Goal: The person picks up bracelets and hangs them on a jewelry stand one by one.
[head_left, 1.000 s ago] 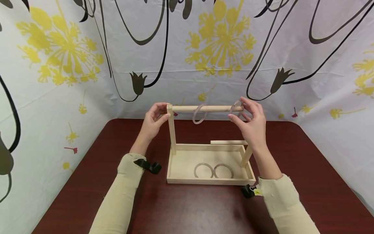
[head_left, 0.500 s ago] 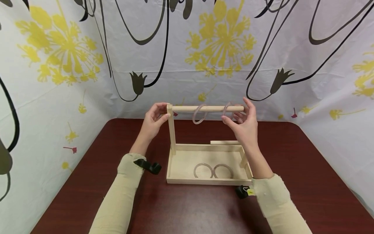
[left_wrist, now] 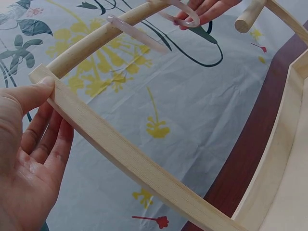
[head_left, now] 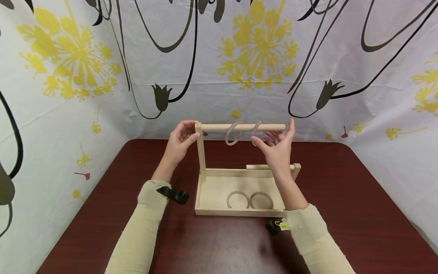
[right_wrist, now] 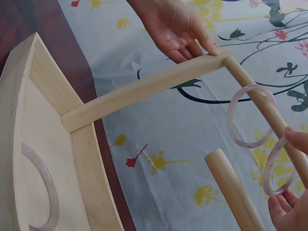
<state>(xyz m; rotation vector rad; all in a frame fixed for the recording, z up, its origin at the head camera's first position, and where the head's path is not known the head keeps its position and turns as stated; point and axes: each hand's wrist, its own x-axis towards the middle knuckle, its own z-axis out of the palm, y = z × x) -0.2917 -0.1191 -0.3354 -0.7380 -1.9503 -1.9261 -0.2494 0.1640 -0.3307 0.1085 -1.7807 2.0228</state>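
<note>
"Logging hands first: what's the left hand doing?"

"Its grip is pinching the tall post at the top, thumb in front, fingers behind. That post is rising from the left edge of the tray."

"Right hand?"

"Its grip is holding the nearer ring between thumb and fingertips; one finger is pointing up, off it."

"Where's that ring sitting?"

"It's encircling the top bar, between the bar's free right end and a second ring, which is hanging closer to the tall post. In the head view they're looking apart."

"Key relation?"

"The bar's long axis is running left to right, along the tray's back edge. The ring is crossing that axis, so any shift, I'm judging, is following it. It's lying just left of the right palm; the right hand is clearly the closer one."

"Rest, quickly?"

"Two loose rings are lying side by side near the tray's front edge. A lower bar is running leftward from the short post at the tray's right edge. The worktop is carrying everything."
</note>
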